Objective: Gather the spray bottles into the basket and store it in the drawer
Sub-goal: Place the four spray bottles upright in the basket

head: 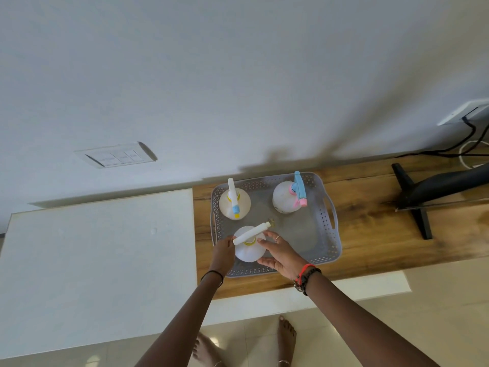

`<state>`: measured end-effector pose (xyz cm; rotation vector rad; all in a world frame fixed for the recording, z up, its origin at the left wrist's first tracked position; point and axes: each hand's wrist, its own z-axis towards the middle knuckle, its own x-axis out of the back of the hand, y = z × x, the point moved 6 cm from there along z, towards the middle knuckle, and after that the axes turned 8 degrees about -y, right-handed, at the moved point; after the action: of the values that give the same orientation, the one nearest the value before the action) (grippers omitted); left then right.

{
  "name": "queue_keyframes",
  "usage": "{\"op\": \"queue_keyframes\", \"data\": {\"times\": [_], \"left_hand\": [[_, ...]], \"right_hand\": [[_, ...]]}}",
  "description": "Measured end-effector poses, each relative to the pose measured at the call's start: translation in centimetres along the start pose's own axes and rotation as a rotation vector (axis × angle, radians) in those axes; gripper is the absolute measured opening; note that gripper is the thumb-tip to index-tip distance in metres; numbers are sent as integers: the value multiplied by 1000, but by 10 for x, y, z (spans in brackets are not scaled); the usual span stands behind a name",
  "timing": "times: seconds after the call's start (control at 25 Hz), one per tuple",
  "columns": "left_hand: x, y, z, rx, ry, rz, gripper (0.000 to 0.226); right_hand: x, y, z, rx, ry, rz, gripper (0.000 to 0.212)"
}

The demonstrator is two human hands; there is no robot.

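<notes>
A grey perforated basket [326, 235] rests on the wooden top. Three white spray bottles stand upright inside it. One with a white, blue and yellow head [234, 201] is at the back left. One with a blue and pink head [287, 198] is at the back right. The third, with a white head and yellow collar [250, 251], is at the front left. My left hand [225, 251] presses against its left side and my right hand [280, 254] cups its right side, so both hands hold this bottle.
The wooden top [370, 234] carries a black monitor stand [418, 205] at the right, with cables behind. A white cabinet top [98, 255] adjoins on the left. A wall switch plate [116, 154] is behind. My bare feet stand on the tiled floor below.
</notes>
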<state>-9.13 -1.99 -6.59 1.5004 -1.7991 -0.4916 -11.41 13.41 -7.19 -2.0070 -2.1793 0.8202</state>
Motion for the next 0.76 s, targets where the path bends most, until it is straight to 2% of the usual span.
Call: {"op": "queue_keyframes", "data": {"times": [0.12, 0.28, 0.4, 0.76], "left_hand": [[0, -2, 5, -4, 5, 38, 31], [-1, -4, 7, -1, 0, 127, 28], [0, -2, 9, -25, 12, 194, 27], [3, -1, 5, -24, 40, 63, 27]], "right_hand": [[-2, 7, 6, -2, 17, 28, 45], [-4, 14, 8, 9, 46, 65, 36], [-6, 17, 9, 18, 68, 89, 44], [-10, 18, 11, 21, 55, 105, 42]]}}
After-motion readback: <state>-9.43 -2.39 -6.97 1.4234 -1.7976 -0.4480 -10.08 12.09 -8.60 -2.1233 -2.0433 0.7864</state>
